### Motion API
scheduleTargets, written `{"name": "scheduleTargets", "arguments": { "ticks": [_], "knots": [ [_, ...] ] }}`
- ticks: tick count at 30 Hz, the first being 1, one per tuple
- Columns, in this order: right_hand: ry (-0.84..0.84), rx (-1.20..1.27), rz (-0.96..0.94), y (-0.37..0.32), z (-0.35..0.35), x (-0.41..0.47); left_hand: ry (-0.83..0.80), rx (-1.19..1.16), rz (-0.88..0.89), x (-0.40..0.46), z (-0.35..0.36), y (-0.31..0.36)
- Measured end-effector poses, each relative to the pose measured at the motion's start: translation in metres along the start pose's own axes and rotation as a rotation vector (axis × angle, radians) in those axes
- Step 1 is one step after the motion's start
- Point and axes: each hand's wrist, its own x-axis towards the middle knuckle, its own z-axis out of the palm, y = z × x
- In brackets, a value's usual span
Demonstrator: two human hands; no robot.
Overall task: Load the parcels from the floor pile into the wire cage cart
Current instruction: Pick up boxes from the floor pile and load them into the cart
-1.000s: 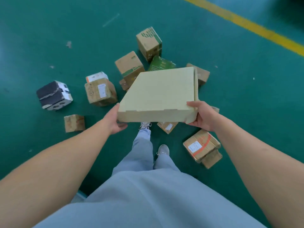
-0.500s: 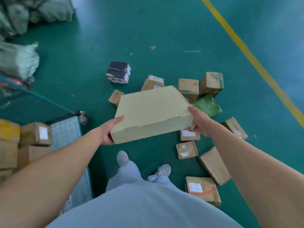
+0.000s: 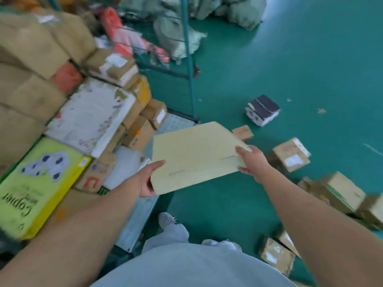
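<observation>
Parcels: one flat pale-yellow box (image 3: 194,156) sits mid-frame, held off the floor btwn both hands. Left hand (image 3: 148,179) grips its near-left corner, thumb on top, fingers curled under; forearm runs in from lower left. Right hand (image 3: 251,162) grips the right edge, thumb on top, fingers wrapped beneath; forearm comes in from lower right. Both arms stretched fwd, box tilted, left corner lower.

Box is smooth matte cardboard, wide & thin, w/ two slot cuts along the near edge and an angled far-right corner.

It hangs over the edge of the wire cage cart (image 3: 189,65), whose teal post rises upper centre. Cart at left is stacked w/ brown cartons, a scuffed white slab box (image 3: 89,117) and a yellow-green copier paper carton (image 3: 39,183).

Green floor (image 3: 290,69) at right carries loose small brown cartons (image 3: 291,155) and a black-and-white cube box (image 3: 262,109), well apart from the hands. Heavy blur on the cart stack.
</observation>
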Motion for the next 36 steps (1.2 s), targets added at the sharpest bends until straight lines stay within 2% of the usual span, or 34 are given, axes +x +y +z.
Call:
{"name": "scheduleTargets", "arguments": {
  "ticks": [6, 14, 19, 26, 32, 36],
  "knots": [
    [-0.178, -0.129, -0.135, -0.077, 0.145, -0.010, 0.037, -0.270, 0.099, -0.038, -0.133, 0.021],
    [-0.381, -0.241, -0.264, -0.160, 0.277, -0.022, 0.026, -0.544, 0.316, -0.067, -0.234, 0.053],
    [-0.469, -0.363, -0.329, -0.203, 0.335, -0.023, 0.030, -0.644, 0.359, -0.070, -0.280, 0.057],
    [-0.618, -0.559, -0.366, -0.260, 0.391, -0.001, 0.137, -0.833, 0.358, -0.053, -0.313, 0.062],
    [-0.641, -0.589, -0.396, -0.302, 0.451, 0.053, 0.215, -0.957, 0.324, -0.014, -0.305, 0.096],
    [-0.666, -0.657, -0.498, -0.331, 0.496, 0.102, 0.282, -1.078, 0.344, 0.008, -0.284, 0.136]
  ]
}}
